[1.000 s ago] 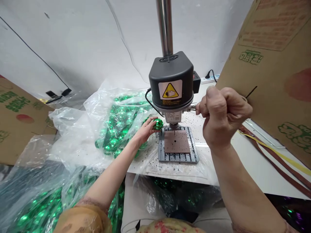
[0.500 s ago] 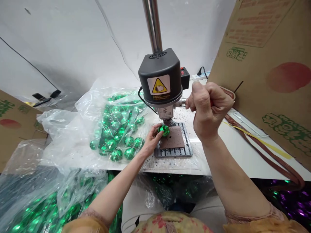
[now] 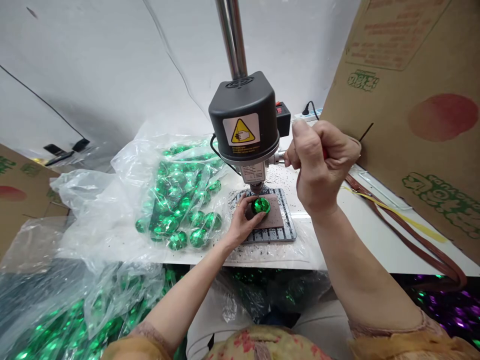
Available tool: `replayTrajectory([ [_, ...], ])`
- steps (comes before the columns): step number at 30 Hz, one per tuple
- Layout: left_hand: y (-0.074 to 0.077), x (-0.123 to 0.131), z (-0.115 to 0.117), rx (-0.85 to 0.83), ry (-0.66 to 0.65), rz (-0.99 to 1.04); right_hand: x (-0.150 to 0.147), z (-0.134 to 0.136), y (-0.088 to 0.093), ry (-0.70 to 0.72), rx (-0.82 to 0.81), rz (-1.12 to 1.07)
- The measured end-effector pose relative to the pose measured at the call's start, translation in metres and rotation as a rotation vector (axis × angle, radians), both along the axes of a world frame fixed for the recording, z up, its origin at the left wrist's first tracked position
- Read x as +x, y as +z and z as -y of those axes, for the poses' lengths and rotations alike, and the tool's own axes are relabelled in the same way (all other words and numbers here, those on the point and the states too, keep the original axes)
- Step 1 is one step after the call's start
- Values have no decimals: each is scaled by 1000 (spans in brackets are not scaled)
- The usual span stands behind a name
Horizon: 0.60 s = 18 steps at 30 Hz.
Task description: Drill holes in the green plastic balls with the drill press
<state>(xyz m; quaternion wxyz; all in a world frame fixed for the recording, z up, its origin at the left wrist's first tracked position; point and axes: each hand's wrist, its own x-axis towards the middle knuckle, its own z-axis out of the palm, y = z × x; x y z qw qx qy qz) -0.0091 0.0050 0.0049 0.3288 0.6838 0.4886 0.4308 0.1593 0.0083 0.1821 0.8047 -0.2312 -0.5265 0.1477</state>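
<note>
A shiny green faceted ball [image 3: 261, 205] rests on the brown square pad [image 3: 275, 215] under the chuck of a black-topped bench drill press [image 3: 243, 117]. Thumb and fingers of my left hand [image 3: 243, 217] curl round the ball's left side and pinch it. My right hand [image 3: 318, 165] is raised beside the drill head, wrapped round its feed handle [image 3: 325, 152], of which a bit of red shows between the fingers. Below the pad lies the ridged grey drill base [image 3: 288, 230], strewn with dark shavings.
Several more green balls [image 3: 178, 240] lie in and by a clear plastic bag [image 3: 131, 175] on the left. Cardboard boxes [image 3: 412, 125] flank the table. A brown strap [image 3: 412, 240] hangs over the right edge. Bags of green balls [image 3: 56, 330] sit low at the left.
My left hand has moved right with the green ball, from the pad's upper left to beneath the chuck. My right hand stays on the feed handle.
</note>
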Motion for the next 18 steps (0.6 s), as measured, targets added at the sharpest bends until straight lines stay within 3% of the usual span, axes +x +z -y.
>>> replayTrajectory([
  [6, -2, 5, 0, -65, -72, 144, 2, -3, 4, 72, -27, -30],
  [12, 0, 5, 1, -47, -80, 144, -5, 1, -16, -29, 141, -60],
  [18, 1, 6, 3, -44, -75, 147, -6, -4, -32, -71, 211, -65],
])
